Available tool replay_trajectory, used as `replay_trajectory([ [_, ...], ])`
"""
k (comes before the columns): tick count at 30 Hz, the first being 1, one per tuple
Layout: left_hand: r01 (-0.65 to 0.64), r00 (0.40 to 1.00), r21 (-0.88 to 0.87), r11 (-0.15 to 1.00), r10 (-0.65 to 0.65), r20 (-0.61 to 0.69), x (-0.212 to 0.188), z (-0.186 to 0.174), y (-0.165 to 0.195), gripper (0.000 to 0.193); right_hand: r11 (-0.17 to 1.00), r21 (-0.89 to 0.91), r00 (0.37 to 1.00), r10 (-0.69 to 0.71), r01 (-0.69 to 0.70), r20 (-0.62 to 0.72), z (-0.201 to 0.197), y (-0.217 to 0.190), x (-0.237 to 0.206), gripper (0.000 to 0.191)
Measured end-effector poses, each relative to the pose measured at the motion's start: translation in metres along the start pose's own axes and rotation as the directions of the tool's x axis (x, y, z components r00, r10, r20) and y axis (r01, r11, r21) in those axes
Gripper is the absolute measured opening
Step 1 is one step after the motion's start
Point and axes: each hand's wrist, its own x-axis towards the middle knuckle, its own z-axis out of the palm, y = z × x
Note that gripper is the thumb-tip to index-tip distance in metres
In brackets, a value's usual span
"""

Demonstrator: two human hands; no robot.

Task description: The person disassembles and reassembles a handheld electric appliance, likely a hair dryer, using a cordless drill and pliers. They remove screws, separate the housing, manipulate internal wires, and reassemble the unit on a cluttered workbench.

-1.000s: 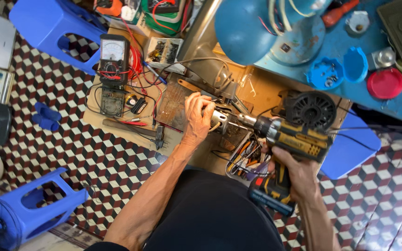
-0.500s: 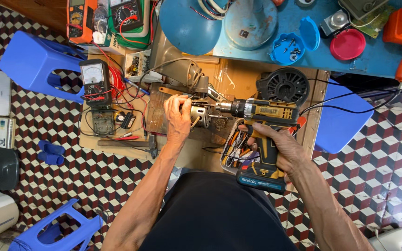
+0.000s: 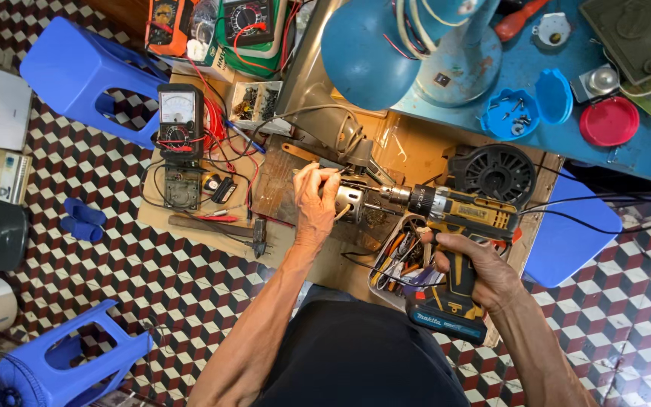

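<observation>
**Small motor held against the drill, centre of the frame**

The small metal motor [image 3: 352,202] lies in the middle of the picture, on the wooden board [image 3: 416,151], and my left hand [image 3: 316,205] is on its left side. My fingers there are closed around the motor body, with the thumb and the first finger raised a little above it.

Going from the left edge: a blue plastic stool [image 3: 54,369] lies in the lower left on the checkered floor [image 3: 114,279], and a second blue stool [image 3: 84,75] is in the upper left. Right of it stands an analog multimeter [image 3: 178,113] with red and black wires, and below it a hammer [image 3: 220,228] lies flat on a thin board.

Right of the motor, the chuck of the yellow cordless drill [image 3: 457,215] points left and meets the motor's shaft end. My right hand [image 3: 472,267] grips the drill handle, fingers wrapped tightly on it. Under the drill is a tray of small tools [image 3: 401,260]. Behind the drill is a black fan motor housing [image 3: 500,172]. In the upper right, on the blue table [image 3: 642,154], stand a blue fan base [image 3: 416,49] and a red lid [image 3: 609,120].
</observation>
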Motion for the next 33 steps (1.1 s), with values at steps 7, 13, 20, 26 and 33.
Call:
replay_trajectory([
  [7, 0.026, 1.000, 0.015, 1.000, -0.026, -0.006, 0.005, 0.003, 0.001, 0.018, 0.992, 0.126, 0.999, 0.013, -0.008, -0.043, 0.002, 0.010, 0.009, 0.022],
  [13, 0.061, 0.998, 0.012, 0.998, -0.061, 0.007, 0.004, 0.004, 0.001, 0.019, 0.994, 0.106, 1.000, 0.017, -0.017, -0.007, -0.012, 0.009, 0.013, 0.025],
  [20, 0.043, 0.999, 0.028, 0.999, -0.043, 0.001, 0.006, 0.003, 0.004, 0.019, 0.999, 0.050, 1.000, 0.010, -0.009, -0.028, -0.012, 0.000, 0.017, 0.027],
  [26, 0.024, 0.999, 0.042, 0.999, -0.026, 0.044, 0.009, -0.001, 0.003, 0.018, 0.998, 0.052, 0.999, 0.042, -0.043, 0.026, -0.016, 0.002, 0.016, 0.033],
  [33, -0.267, 0.910, 0.010, 0.964, 0.249, 0.333, 0.041, -0.049, 0.001, 0.014, 0.985, 0.173, 0.991, -0.009, -0.014, 0.130, -0.020, 0.002, 0.021, 0.034],
])
